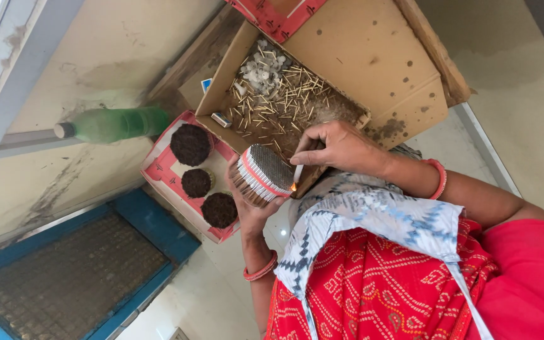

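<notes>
In the head view, which is turned on its side, we hold a round bundle (262,175) of thin sticks in our left hand (251,208), fingers wrapped under and around it so the packed stick ends face up toward us; a pale band rings the bundle and seems to keep it tight. Our right hand (338,148) pinches a small lit stick (296,176) between thumb and fingertips, fingers drawn narrow, its flame just beside the rim of the bundle. Held low and at the edge like that, the flame sits close to the stick ends while our fingers stay back from the heat. The bundle hangs over the near edge of a cardboard box (373,56), above our lap, probably so that anything falling lands in the box. Inside it lie loose sticks (281,101) scattered across the floor, with a heap of pale scraps (260,70) toward the far corner. Beside the box a red tray (162,173) carries three dark round bundles (190,144), stood on end and slightly apart from each other. A green bottle (111,124) lies against the wall nearby. Red bangles (439,179) ring both wrists, and a patterned cloth (373,217) drapes over our knees.
</notes>
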